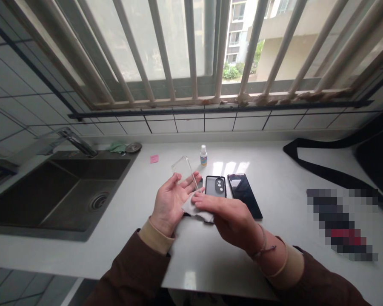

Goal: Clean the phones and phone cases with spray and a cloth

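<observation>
A clear phone case (182, 166) rests tilted in my left hand (172, 199), gripped between the thumb and fingers. My right hand (232, 214) pinches a light grey cloth (194, 207) and presses it against the lower end of the case. Behind my right hand, a black phone case (212, 185) with a camera cutout lies on the counter. To its right is a dark phone (245, 195), lying flat. A small white-capped bottle (203, 156) stands upright beyond the hands. Another dark object beneath my hands is mostly hidden.
The sink (57, 191) with its faucet (78, 142) is at the left. By its back corner are a green cloth (116, 147) and a metal drain cover (133, 147). A pink paper note (154, 159) lies on the white counter (130, 250). A black strap (312, 163) curls at the right.
</observation>
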{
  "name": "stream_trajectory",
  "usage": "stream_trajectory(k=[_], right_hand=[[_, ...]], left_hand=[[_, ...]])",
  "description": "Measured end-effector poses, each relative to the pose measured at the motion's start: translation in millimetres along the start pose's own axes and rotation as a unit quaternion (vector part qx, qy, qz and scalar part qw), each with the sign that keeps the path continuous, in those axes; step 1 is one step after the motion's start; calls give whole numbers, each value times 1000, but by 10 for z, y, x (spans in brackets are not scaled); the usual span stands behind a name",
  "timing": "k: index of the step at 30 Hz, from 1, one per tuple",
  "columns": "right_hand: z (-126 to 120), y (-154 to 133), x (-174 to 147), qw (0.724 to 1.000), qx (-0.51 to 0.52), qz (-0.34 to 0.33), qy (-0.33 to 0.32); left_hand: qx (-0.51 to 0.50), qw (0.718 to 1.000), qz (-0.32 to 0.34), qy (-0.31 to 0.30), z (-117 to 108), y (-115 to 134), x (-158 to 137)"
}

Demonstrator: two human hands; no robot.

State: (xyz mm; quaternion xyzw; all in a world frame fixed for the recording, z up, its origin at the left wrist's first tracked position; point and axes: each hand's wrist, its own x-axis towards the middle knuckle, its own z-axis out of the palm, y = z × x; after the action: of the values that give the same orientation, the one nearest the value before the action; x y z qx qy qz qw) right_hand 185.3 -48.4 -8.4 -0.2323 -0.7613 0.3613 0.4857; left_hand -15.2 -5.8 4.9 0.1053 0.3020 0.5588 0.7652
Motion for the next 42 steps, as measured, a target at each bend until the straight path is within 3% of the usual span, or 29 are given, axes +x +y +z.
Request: stream_trajectory(k=[3,6,10,13,18,22,24,29,34,39,42], right_hand=[[0,44,48,970,171,150,85],[-23,154,114,892,325,270,159],[-70,311,172,794,386,376,283],[-94,374,185,761,397,401,321],[-144,414,174,800,328,359,353],[-205,441,158,853,212,306,366],[-216,447,153,863,194,315,345],[-175,422,152,857,212,346,318],[-113,352,157,862,268,338,266],[-91,309,173,865,278,346,233],[-110,296,180,852,274,377,238]], left_hand=[[9,1000,0,-14,29,19,-20],[17,1000,-11,-16,36,16,-5],[42,998,-5,-40,10,4,24],[51,998,4,-45,-20,-14,30],[86,996,-25,-18,-52,-71,14],[147,974,-117,-124,-64,-125,-14],[176,962,-128,-167,-71,-148,-37],[219,955,-48,-194,-82,-178,-98],[247,941,-24,-229,-85,-199,-100],[253,950,21,-181,-73,-199,-84],[235,958,15,-163,-78,-184,-91]])
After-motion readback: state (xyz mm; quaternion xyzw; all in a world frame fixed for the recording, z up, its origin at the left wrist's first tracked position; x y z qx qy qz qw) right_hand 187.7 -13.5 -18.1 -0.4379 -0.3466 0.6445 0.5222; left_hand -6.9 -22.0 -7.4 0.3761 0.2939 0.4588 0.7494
